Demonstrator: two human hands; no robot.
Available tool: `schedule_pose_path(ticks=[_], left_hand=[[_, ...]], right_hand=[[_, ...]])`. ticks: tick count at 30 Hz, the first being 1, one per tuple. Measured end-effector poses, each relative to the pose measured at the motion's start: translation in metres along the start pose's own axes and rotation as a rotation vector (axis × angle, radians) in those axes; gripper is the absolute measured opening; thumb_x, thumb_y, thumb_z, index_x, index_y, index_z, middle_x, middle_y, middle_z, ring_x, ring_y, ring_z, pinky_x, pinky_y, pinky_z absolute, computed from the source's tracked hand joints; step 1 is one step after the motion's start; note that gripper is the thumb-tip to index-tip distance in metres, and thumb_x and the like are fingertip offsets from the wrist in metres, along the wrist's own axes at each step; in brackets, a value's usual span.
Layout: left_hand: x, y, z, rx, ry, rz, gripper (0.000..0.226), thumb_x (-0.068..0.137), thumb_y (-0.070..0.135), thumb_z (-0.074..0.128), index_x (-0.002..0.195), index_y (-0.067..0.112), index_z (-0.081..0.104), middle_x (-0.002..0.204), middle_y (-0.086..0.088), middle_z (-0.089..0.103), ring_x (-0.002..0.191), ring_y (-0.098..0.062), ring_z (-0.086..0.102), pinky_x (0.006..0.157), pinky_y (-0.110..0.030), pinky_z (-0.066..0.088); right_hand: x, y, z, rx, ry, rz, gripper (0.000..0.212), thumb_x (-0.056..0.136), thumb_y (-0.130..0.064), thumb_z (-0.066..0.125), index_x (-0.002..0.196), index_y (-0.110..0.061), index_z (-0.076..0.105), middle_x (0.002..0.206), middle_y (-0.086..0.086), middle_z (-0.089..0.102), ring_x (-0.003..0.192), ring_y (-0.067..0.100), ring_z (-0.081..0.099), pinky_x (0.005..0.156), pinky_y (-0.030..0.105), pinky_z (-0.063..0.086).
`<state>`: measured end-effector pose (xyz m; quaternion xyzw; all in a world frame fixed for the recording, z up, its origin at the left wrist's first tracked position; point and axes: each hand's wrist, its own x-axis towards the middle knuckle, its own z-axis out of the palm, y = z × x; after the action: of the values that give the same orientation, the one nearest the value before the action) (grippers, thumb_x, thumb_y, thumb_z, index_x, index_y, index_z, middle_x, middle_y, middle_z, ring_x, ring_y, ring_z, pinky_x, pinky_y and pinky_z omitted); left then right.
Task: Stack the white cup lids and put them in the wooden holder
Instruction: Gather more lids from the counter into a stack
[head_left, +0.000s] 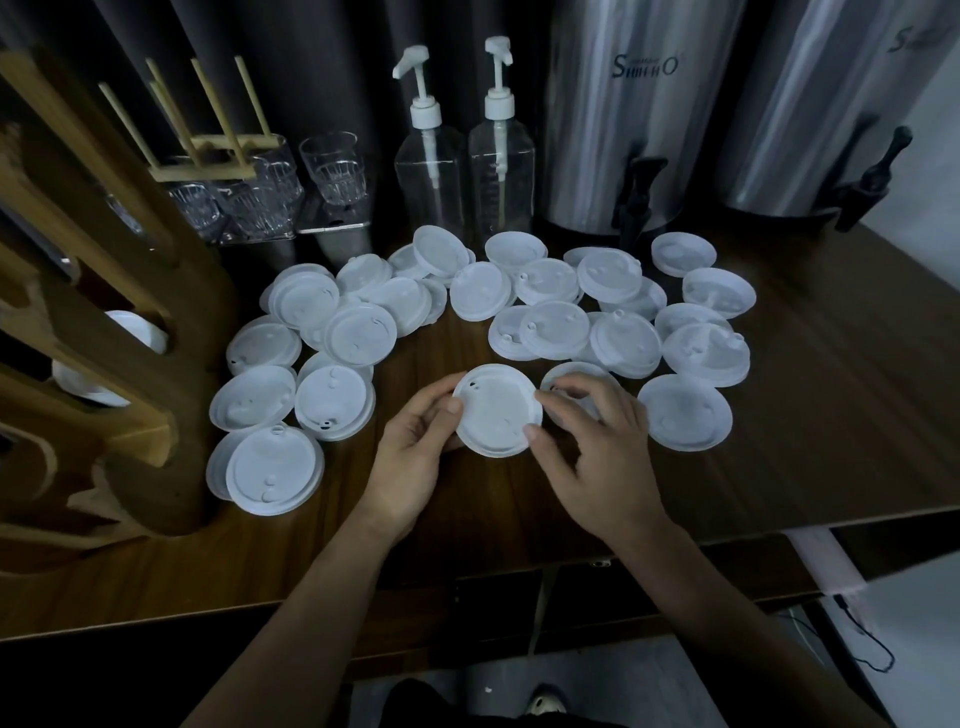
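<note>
Left hand (410, 457), right hand (597, 447) pinching lid (496, 415), wooden holder (156, 415) cut off

One wide-angle view only, worn at head height. Faces forward and steeply down onto the surface (810, 395), from near. Straight edges bent by the lens; strip of floor (649, 670) along the bottom.
</note>
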<state>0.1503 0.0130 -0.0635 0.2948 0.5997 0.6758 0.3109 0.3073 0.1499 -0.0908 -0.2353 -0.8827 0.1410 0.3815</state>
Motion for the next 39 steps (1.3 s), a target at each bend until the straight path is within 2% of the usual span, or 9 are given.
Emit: schedule_pose_path(ticks=[5, 11, 16, 20, 23, 29, 34, 36, 39], left_hand=[[0.000, -0.001, 0.001, 0.010, 0.034, -0.005, 0.031, 0.107, 0.016, 0.051, 0.136, 0.013, 0.065, 0.122, 0.008, 0.077, 0.118, -0.011, 0.070, 0.093, -0.023, 0.058], [-0.001, -0.002, 0.001, 0.035, 0.063, -0.009, 0.031, 0.107, 0.017, 0.051, 0.134, 0.015, 0.066, 0.121, 0.008, 0.077, 0.118, -0.011, 0.070, 0.094, -0.025, 0.058], [-0.002, -0.001, 0.001, 0.048, 0.082, -0.009, 0.029, 0.107, 0.017, 0.053, 0.132, 0.017, 0.067, 0.120, 0.009, 0.077, 0.118, -0.011, 0.070, 0.094, -0.026, 0.059], [-0.003, 0.001, 0.003, 0.032, 0.097, -0.007, 0.028, 0.106, 0.017, 0.054, 0.131, 0.018, 0.067, 0.117, 0.012, 0.077, 0.116, -0.009, 0.071, 0.090, -0.023, 0.059], [-0.003, 0.001, 0.003, 0.026, 0.105, -0.012, 0.029, 0.105, 0.017, 0.056, 0.132, 0.019, 0.066, 0.114, 0.011, 0.077, 0.115, -0.010, 0.071, 0.090, -0.025, 0.060], [-0.002, 0.000, 0.002, 0.042, 0.083, -0.006, 0.034, 0.104, 0.010, 0.058, 0.137, 0.016, 0.063, 0.113, 0.000, 0.074, 0.114, -0.013, 0.071, 0.092, -0.028, 0.061], [-0.002, 0.000, 0.000, 0.062, 0.050, -0.014, 0.046, 0.100, 0.001, 0.060, 0.145, 0.014, 0.057, 0.116, -0.007, 0.071, 0.108, -0.015, 0.073, 0.100, -0.034, 0.058], [-0.002, 0.000, -0.002, 0.075, 0.039, -0.016, 0.052, 0.098, 0.000, 0.063, 0.147, 0.015, 0.054, 0.124, -0.012, 0.069, 0.114, -0.019, 0.071, 0.106, -0.039, 0.055], [-0.002, 0.000, -0.003, 0.087, 0.021, -0.006, 0.053, 0.098, -0.004, 0.062, 0.148, 0.013, 0.054, 0.130, -0.016, 0.068, 0.116, -0.020, 0.071, 0.107, -0.039, 0.055]], right_hand=[[-0.006, 0.018, -0.008, -0.166, 0.023, 0.094, 0.033, 0.091, -0.035, 0.065, 0.117, -0.016, 0.075, 0.128, 0.002, 0.061, 0.116, 0.024, 0.060, 0.104, 0.050, 0.040], [-0.007, 0.021, -0.009, -0.294, -0.071, 0.156, 0.019, 0.083, -0.028, 0.081, 0.100, -0.019, 0.078, 0.129, 0.004, 0.060, 0.116, 0.027, 0.059, 0.108, 0.046, 0.029], [-0.006, 0.022, -0.008, -0.212, -0.066, 0.139, 0.009, 0.083, -0.021, 0.083, 0.091, -0.022, 0.078, 0.125, 0.000, 0.062, 0.112, 0.026, 0.061, 0.107, 0.047, 0.032], [-0.006, 0.022, -0.009, -0.128, -0.008, 0.107, 0.011, 0.085, -0.017, 0.081, 0.095, -0.019, 0.076, 0.122, -0.001, 0.062, 0.112, 0.025, 0.060, 0.105, 0.049, 0.038], [-0.008, 0.019, -0.011, -0.060, 0.051, 0.082, 0.012, 0.088, -0.016, 0.079, 0.100, -0.016, 0.075, 0.121, 0.000, 0.063, 0.112, 0.024, 0.059, 0.103, 0.045, 0.040], [-0.001, 0.005, -0.010, 0.083, 0.162, 0.071, 0.018, 0.095, -0.027, 0.071, 0.093, -0.009, 0.070, 0.119, 0.004, 0.063, 0.112, 0.024, 0.058, 0.092, 0.046, 0.050], [0.007, -0.013, 0.000, 0.257, 0.097, 0.008, 0.015, 0.098, -0.024, 0.068, 0.097, -0.008, 0.067, 0.138, 0.007, 0.052, 0.124, 0.027, 0.054, 0.091, 0.045, 0.055], [0.011, -0.018, 0.004, 0.312, 0.040, -0.024, 0.013, 0.099, -0.021, 0.069, 0.096, -0.009, 0.065, 0.150, 0.010, 0.045, 0.134, 0.031, 0.051, 0.098, 0.049, 0.053], [0.012, -0.020, 0.009, 0.283, -0.032, -0.104, 0.012, 0.095, -0.017, 0.074, 0.091, -0.008, 0.066, 0.159, 0.015, 0.038, 0.151, 0.032, 0.034, 0.112, 0.054, 0.043]])
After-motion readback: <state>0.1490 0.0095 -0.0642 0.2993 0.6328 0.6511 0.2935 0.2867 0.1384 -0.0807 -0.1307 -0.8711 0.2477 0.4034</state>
